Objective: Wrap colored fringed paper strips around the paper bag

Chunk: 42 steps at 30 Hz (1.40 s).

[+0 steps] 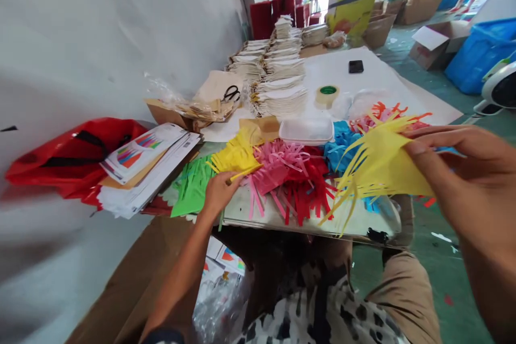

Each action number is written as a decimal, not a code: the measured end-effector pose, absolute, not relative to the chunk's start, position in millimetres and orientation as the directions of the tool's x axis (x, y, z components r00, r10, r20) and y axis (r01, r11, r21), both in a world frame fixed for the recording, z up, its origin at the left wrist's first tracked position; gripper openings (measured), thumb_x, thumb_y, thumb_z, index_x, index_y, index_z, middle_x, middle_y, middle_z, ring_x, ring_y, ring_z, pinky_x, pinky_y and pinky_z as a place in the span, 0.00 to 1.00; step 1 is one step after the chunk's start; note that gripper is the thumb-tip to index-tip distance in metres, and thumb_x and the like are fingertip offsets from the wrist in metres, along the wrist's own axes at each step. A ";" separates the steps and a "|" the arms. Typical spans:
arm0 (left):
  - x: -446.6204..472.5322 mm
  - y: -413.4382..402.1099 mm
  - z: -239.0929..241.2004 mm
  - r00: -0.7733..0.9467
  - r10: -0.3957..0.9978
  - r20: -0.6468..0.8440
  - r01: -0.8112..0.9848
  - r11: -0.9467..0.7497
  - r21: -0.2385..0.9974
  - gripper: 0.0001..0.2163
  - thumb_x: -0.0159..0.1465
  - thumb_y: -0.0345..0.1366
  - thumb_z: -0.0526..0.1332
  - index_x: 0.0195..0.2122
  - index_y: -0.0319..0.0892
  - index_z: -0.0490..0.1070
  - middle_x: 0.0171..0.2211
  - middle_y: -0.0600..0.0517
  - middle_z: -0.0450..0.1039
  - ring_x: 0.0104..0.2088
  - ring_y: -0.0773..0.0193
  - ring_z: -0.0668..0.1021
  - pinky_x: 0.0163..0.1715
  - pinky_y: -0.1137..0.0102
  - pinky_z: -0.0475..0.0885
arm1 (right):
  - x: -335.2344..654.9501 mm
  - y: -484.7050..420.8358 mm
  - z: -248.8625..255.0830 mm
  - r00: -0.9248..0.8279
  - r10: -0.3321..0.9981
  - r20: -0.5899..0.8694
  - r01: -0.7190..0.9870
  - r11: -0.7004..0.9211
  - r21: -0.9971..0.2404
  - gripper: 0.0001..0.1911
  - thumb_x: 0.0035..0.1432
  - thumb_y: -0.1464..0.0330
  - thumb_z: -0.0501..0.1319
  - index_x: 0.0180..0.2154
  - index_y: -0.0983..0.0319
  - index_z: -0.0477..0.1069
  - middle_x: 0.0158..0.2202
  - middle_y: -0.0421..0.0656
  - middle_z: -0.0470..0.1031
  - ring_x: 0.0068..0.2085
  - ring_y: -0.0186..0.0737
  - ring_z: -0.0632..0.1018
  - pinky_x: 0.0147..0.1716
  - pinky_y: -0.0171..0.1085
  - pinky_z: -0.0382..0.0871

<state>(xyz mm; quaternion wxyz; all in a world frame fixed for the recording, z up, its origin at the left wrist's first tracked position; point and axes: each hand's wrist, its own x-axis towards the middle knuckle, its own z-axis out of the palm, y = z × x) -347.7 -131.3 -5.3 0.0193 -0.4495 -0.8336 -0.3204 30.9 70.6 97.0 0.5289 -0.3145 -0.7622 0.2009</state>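
Between the thumb and fingers of my right hand [479, 177] is a sheet of yellow fringed tissue paper [387, 164], raised over the table's right side with its cut strips hanging left and down. My left hand [220, 192] pinches a thin yellow paper strip [244, 173] at the near edge of a yellow fringed paper pile [236, 153]. Green fringed paper [193, 185] lies left of that hand. Pink fringed paper [278, 164] and red fringed paper [308, 188] are to its right. Blue fringed paper [336, 145] is partly hidden behind the raised sheet.
A clear plastic tub [306, 131] stands behind the fringed papers. Farther back are a tape roll [327, 95], a phone [356, 66], black-handled scissors [231, 93] and tall paper bag stacks [282, 78]. Printed sheets [149, 166] and a red bag [76, 156] lie left, against the wall.
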 end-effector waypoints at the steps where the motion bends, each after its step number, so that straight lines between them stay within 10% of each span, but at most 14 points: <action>1: -337.9 -134.5 -3.1 -0.587 0.741 0.324 0.774 0.397 0.493 0.11 0.63 0.46 0.66 0.33 0.45 0.84 0.36 0.49 0.86 0.39 0.54 0.83 0.41 0.65 0.76 | 29.2 70.2 96.4 -0.267 0.693 0.670 0.273 0.721 -0.637 0.05 0.64 0.62 0.69 0.40 0.55 0.80 0.44 0.43 0.83 0.45 0.47 0.83 0.41 0.47 0.77; 4: -301.5 -132.3 21.3 -0.529 0.707 0.469 0.844 0.384 0.374 0.12 0.68 0.45 0.64 0.33 0.45 0.82 0.35 0.48 0.84 0.40 0.53 0.81 0.47 0.60 0.74 | 21.4 66.7 90.9 -0.359 0.678 0.642 0.270 0.734 -0.623 0.06 0.65 0.62 0.68 0.37 0.56 0.79 0.43 0.42 0.84 0.45 0.45 0.83 0.41 0.45 0.75; 10: -195.6 -74.6 65.9 -0.296 0.824 0.484 0.727 -0.134 0.673 0.12 0.67 0.44 0.69 0.50 0.50 0.78 0.44 0.50 0.82 0.43 0.58 0.81 0.42 0.64 0.75 | 10.3 49.9 79.2 -0.416 0.691 0.591 0.258 0.713 -0.652 0.07 0.69 0.61 0.64 0.38 0.56 0.78 0.45 0.44 0.83 0.41 0.43 0.82 0.34 0.42 0.75; 16: -159.6 -29.6 75.0 -0.165 0.896 0.412 0.517 -0.277 0.810 0.07 0.68 0.40 0.69 0.35 0.44 0.76 0.34 0.51 0.78 0.35 0.64 0.77 0.38 0.67 0.72 | 33.7 55.3 80.2 -0.456 0.731 0.508 0.224 0.647 -0.729 0.10 0.68 0.56 0.65 0.39 0.55 0.77 0.46 0.45 0.82 0.45 0.47 0.82 0.40 0.44 0.77; 22: -165.3 -26.0 87.4 0.291 0.956 -0.025 -0.120 0.062 0.991 0.13 0.64 0.46 0.70 0.38 0.42 0.74 0.35 0.49 0.75 0.33 0.63 0.77 0.33 0.69 0.71 | 59.8 81.1 78.5 -0.862 0.471 0.189 0.020 0.403 -0.915 0.30 0.70 0.43 0.54 0.64 0.52 0.67 0.62 0.47 0.73 0.63 0.51 0.74 0.63 0.50 0.69; 26: -168.4 -28.8 80.3 0.391 0.901 -0.189 -0.209 0.287 0.935 0.15 0.61 0.46 0.74 0.37 0.43 0.73 0.32 0.51 0.71 0.30 0.65 0.74 0.28 0.73 0.68 | 64.7 80.8 59.1 -0.942 0.333 -0.032 0.094 0.172 -0.981 0.24 0.68 0.46 0.61 0.50 0.59 0.74 0.44 0.44 0.78 0.45 0.41 0.79 0.42 0.37 0.75; 29: -175.0 -35.2 68.5 0.449 0.830 -0.331 -0.207 0.456 0.865 0.16 0.59 0.44 0.76 0.40 0.44 0.72 0.35 0.53 0.73 0.31 0.69 0.75 0.30 0.77 0.69 | 78.8 82.6 44.5 -0.930 0.349 -0.115 0.116 -0.016 -0.993 0.24 0.62 0.48 0.68 0.31 0.61 0.69 0.27 0.36 0.66 0.28 0.32 0.68 0.25 0.30 0.61; 38: -228.0 -35.5 57.1 0.339 0.824 -0.455 0.257 0.384 0.887 0.24 0.65 0.47 0.71 0.58 0.46 0.69 0.36 0.52 0.80 0.27 0.67 0.78 0.25 0.75 0.71 | 92.1 95.9 38.8 -0.781 0.595 -0.190 0.418 0.273 -0.867 0.25 0.62 0.48 0.66 0.27 0.58 0.61 0.25 0.34 0.56 0.25 0.31 0.59 0.22 0.33 0.50; 42: -221.9 -42.6 52.7 -0.079 0.997 -0.007 0.860 0.072 0.505 0.22 0.65 0.43 0.70 0.58 0.46 0.73 0.44 0.46 0.82 0.42 0.50 0.84 0.42 0.59 0.80 | 75.1 107.1 1.1 -0.734 0.668 -0.124 0.561 0.493 -0.665 0.23 0.65 0.50 0.61 0.26 0.58 0.60 0.23 0.36 0.59 0.26 0.34 0.62 0.26 0.36 0.50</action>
